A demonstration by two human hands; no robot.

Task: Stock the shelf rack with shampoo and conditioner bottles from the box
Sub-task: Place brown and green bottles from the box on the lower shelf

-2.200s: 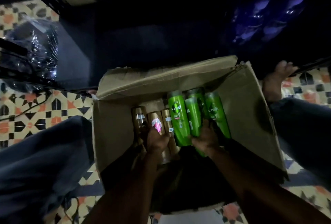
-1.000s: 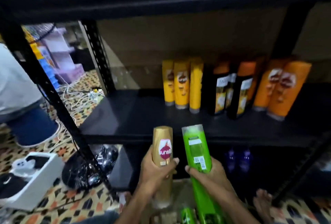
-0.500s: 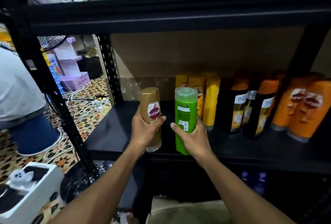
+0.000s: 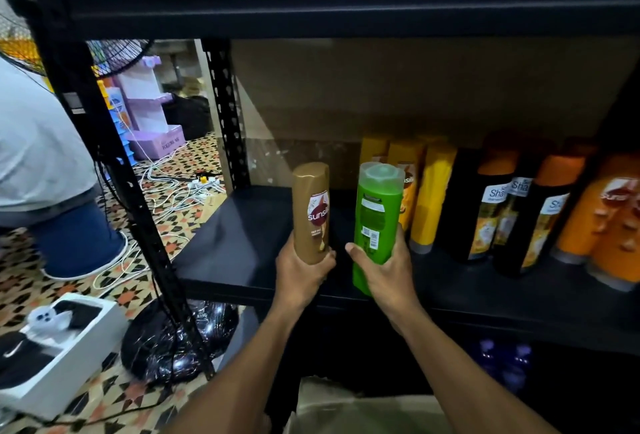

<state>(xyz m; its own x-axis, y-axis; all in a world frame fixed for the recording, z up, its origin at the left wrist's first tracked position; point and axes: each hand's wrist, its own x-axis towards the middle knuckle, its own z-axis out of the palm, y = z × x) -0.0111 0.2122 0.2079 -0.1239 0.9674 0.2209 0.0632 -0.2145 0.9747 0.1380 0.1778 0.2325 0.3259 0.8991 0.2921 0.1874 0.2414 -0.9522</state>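
Left hand (image 4: 301, 274) was wrapped round the bottom of the gold bottle (image 4: 311, 211), right hand (image 4: 384, 270) curled round the green bottle (image 4: 377, 215) at its 3 o'clock. Both were upright over the front of the black shelf (image 4: 242, 243), with yellow bottles (image 4: 433, 198) at the green one's 2 o'clock.

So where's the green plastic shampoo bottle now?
Head view, centre: the green plastic shampoo bottle is gripped by the right hand at the front of the black shelf, between the gold bottle in the left hand and the yellow bottles.
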